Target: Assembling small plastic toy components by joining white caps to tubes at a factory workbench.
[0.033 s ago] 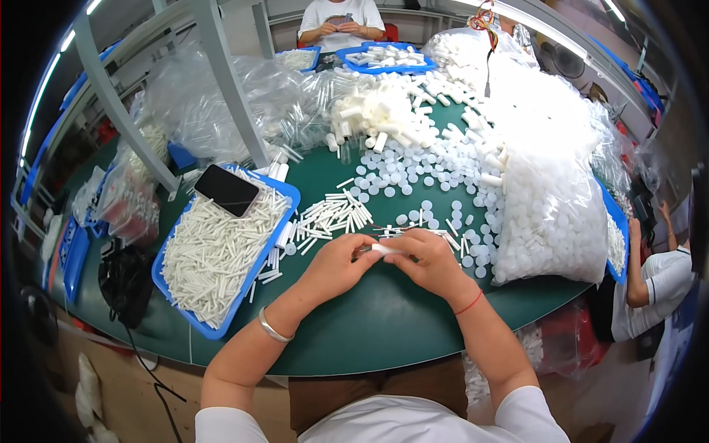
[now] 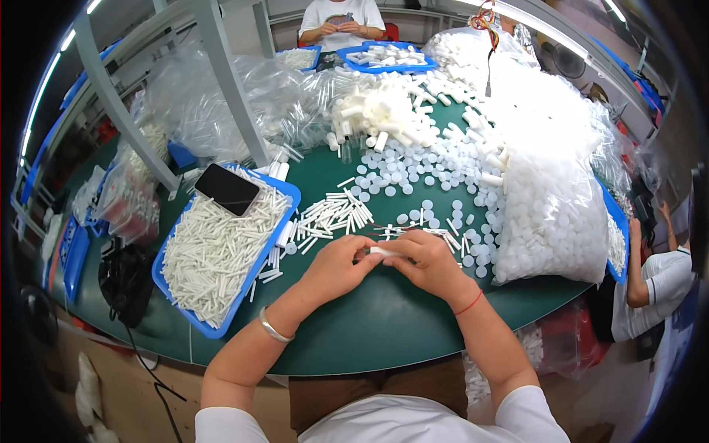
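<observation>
Over the table's front part, my left hand (image 2: 338, 266) and my right hand (image 2: 430, 260) meet with their fingertips closed on one small white cylindrical piece (image 2: 382, 252). Fingers cover part of it, so its full shape cannot be made out. Just beyond my hands lies a loose pile of thin white sticks (image 2: 336, 214). Several translucent round caps (image 2: 481, 251) are scattered to the right of my right hand. Left of my left hand, a blue tray (image 2: 198, 326) is heaped with more thin white sticks (image 2: 214, 258), and a black phone (image 2: 227, 190) rests on top of them.
A big clear bag of round caps (image 2: 550, 221) stands at the right. Thicker white tubes (image 2: 384, 114) are piled farther back, beside clear plastic bags (image 2: 221, 88). Grey frame posts (image 2: 229, 81) rise at the left. Across the table, a person (image 2: 341, 22) sits behind blue trays (image 2: 388, 69).
</observation>
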Demonstrator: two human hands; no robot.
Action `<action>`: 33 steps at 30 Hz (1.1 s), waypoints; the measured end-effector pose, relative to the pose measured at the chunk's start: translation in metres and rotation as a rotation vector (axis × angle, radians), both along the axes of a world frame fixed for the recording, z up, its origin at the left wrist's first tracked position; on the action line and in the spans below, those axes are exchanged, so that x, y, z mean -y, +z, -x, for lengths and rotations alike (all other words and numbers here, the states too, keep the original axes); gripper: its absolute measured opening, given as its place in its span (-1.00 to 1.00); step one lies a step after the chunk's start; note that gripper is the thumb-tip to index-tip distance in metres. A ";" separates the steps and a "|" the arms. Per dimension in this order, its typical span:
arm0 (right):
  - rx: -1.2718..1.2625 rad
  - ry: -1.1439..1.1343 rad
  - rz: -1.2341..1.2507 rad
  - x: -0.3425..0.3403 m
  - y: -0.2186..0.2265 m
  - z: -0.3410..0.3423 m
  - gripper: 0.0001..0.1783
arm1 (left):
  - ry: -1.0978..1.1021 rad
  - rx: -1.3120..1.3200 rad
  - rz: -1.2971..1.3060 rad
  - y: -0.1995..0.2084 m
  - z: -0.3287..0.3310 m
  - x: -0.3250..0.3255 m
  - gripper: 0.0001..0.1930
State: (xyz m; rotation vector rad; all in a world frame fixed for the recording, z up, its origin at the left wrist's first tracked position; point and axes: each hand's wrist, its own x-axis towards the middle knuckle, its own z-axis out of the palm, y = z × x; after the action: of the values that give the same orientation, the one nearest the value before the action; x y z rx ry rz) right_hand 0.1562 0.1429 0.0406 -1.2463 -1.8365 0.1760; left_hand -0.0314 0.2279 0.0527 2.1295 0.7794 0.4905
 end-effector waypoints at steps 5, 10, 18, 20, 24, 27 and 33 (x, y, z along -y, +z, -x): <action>0.110 0.044 0.072 -0.001 -0.017 0.008 -0.44 | 0.063 -0.142 0.038 0.004 -0.011 0.012 -0.51; -0.434 0.086 0.393 0.008 0.010 0.014 -0.38 | 0.030 0.171 0.661 -0.014 -0.005 -0.002 -0.62; -0.645 0.257 0.398 -0.001 -0.002 -0.002 -0.58 | -0.085 0.279 0.517 -0.007 -0.011 0.014 -0.54; -0.846 0.336 0.494 0.000 0.000 0.005 -0.55 | -0.098 0.245 0.537 -0.001 -0.010 0.019 -0.53; -1.161 0.556 0.763 0.000 0.009 0.013 -0.44 | -0.106 0.248 0.628 -0.002 -0.010 0.023 -0.51; -1.165 0.598 0.779 0.001 0.001 0.012 -0.46 | -0.131 0.256 0.602 -0.001 -0.010 0.026 -0.54; -1.167 0.606 0.777 0.001 -0.002 0.016 -0.47 | -0.102 0.295 0.679 -0.005 -0.010 0.027 -0.59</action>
State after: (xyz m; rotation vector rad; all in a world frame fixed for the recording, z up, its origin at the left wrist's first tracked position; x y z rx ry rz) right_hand 0.1400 0.1420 0.0386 -0.6679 -0.9947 1.6782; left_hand -0.0217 0.2010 0.0478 1.4191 0.5596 0.3992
